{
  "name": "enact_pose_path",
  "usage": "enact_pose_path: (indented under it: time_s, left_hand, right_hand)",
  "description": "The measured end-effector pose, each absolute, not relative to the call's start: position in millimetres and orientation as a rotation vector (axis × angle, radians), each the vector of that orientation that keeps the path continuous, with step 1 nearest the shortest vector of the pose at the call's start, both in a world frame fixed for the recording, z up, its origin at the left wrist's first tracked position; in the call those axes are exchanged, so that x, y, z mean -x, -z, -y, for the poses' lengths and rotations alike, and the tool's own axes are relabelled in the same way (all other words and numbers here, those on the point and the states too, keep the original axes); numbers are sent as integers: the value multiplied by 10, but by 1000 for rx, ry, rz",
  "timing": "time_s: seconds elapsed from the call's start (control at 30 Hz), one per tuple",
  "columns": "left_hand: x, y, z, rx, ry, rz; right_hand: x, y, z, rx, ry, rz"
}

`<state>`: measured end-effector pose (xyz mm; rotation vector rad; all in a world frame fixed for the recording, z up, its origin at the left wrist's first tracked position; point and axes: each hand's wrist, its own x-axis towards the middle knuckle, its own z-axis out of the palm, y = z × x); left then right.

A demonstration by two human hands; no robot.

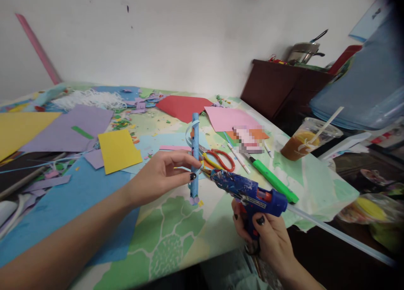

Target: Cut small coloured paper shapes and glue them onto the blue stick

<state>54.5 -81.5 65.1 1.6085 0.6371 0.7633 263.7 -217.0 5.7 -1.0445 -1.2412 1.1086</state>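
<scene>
One broad table under a green-and-white patterned plastic cloth (170, 235) fills most of the view, and loose craft paper lies flat across it, within arm's reach: a large blue paper sheet (72, 197) under the left forearm, a purple paper sheet (66, 130) beyond it, a red paper sheet (183, 106) and a pink paper sheet (227, 117) toward the far edge, and a smaller yellow paper rectangle (118, 150) between them. The right hand (271, 239) is wrapped fully round the grip of a blue hot-glue gun smeared with dried glue (249, 193), and a clear glue stick (341, 235) trails from the gun's back past the table edge. The gun lies level and its nozzle points left, probably so that the tip meets the work side-on. The left hand (160, 176) pinches a light-blue rolled paper tube (195, 155) between thumb and fingertips. The tube stands upright in the air above the cloth, its lower half just beside the nozzle; whether they touch I cannot tell. The hold seems chosen to turn the tube's side toward the gun and keep the fingers off the hot tip. Behind the tube lie red-and-yellow-handled scissors (217, 158), a green marker pen (273, 179) and a thin white pen (239, 157), all flat and close by. A clear plastic cup of brown drink (303, 140) sits well apart, by the right corner of the table.
</scene>
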Motion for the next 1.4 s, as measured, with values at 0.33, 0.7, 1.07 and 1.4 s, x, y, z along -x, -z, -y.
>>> enact_pose_path:
  time_s: [0.33, 0.7, 1.07, 1.4]
  left_hand:
    - [-547, -649, 818, -1594, -768, -641]
    - [-548, -646, 822, -1569, -779, -646]
    - [-541, -632, 814, -1581, -779, -625]
    - [-540, -635, 828, -1535, -752, -603]
  right_hand:
    - [-2631, -54, 2175, 1053, -1119, 1218]
    - [-2630, -46, 2187, 1060, -1121, 1205]
    - [-2620, -29, 2212, 1059, -1096, 1232]
    - [-2624, -49, 2205, 1077, -1096, 1229]
